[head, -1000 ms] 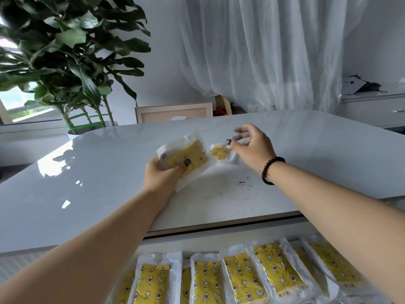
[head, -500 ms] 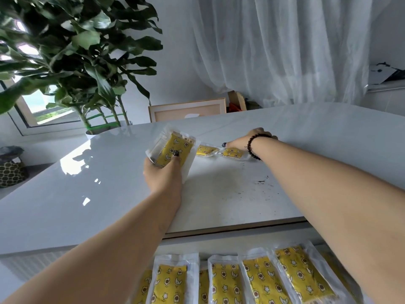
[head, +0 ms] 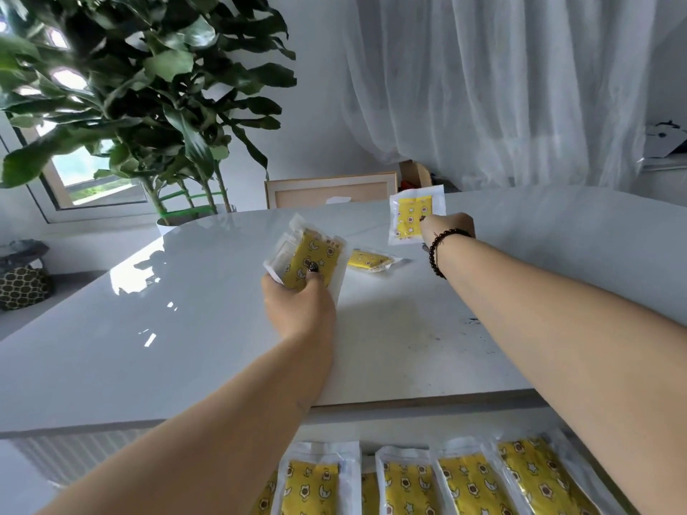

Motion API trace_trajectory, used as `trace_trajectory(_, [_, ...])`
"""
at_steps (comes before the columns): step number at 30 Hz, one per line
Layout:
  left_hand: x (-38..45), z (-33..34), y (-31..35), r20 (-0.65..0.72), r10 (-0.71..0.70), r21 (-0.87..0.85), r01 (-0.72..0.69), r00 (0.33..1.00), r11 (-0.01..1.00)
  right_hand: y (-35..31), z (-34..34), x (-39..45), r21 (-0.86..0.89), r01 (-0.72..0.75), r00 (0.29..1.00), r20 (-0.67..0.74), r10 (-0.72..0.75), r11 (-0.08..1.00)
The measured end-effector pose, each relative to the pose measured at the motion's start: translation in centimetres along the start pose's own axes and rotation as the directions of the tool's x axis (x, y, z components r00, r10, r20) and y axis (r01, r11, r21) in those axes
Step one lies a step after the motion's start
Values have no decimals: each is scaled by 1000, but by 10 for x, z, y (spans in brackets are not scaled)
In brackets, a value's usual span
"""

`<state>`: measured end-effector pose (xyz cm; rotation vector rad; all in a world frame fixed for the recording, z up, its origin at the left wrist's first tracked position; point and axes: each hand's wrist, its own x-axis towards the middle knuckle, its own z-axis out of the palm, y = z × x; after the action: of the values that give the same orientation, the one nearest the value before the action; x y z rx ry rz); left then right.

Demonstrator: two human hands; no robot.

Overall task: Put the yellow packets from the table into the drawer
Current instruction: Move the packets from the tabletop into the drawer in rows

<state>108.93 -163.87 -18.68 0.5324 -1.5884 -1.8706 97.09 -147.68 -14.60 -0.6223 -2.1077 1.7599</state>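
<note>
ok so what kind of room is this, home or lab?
Most likely a home living or dining room: a glossy white oval table, a large leafy potted plant by the window, sheer white curtains, and a framed picture leaning behind the table.

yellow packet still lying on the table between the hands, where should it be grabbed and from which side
Take the yellow packet by its clear sealed border at the right end, coming from the right side with a low pinch. It lies flat on the table, so there is little to grip from above. Both the left hand and the right hand already hold packets.
</note>
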Motion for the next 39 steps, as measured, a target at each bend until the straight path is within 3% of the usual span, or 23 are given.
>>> trace_trajectory(2, [0,0,1,-9,5,10,-5,1000,1000,-8,18,-10,-12,34,990,134,-32,999])
trace_trajectory(4, [-1,1,3,-3,12,16,-12,1000,1000,-6,36,-16,-223,108,963,264,-46,969])
trace_trajectory(9, [-1,1,3,11,-18,4,18,1000,1000,4,58,-24,-574,268,942,325,-85,774])
trace_trajectory(19, [-11,-2,13,133,-53,-30,57,990,998,-5,1,-42,-519,245,961,244,-133,819])
trace_trajectory(22, [-25,-9,22,197,-5,-11,7,980,1000,-7,-36,-55,-519,314,944,262,-201,795])
trace_trajectory(25, [-33,-19,31,251,0,63,-17,968,998,-16,-81,-76,-548,450,893,297,-339,705])
trace_trajectory(29, [-38,-31,66,494,147,235,-294,857,926,-26,-134,-109,-561,600,800,419,-429,570])
trace_trajectory(34, [-68,-45,89,656,211,396,-568,725,721,-14,-159,-137,-572,611,791,476,-384,547])
trace_trajectory(36, [-78,-49,89,677,207,446,-616,707,649,-12,-163,-147,-577,595,800,492,-344,560])
trace_trajectory(39, [-87,-56,88,672,200,508,-641,713,576,-7,-167,-161,-621,607,793,515,-325,497])
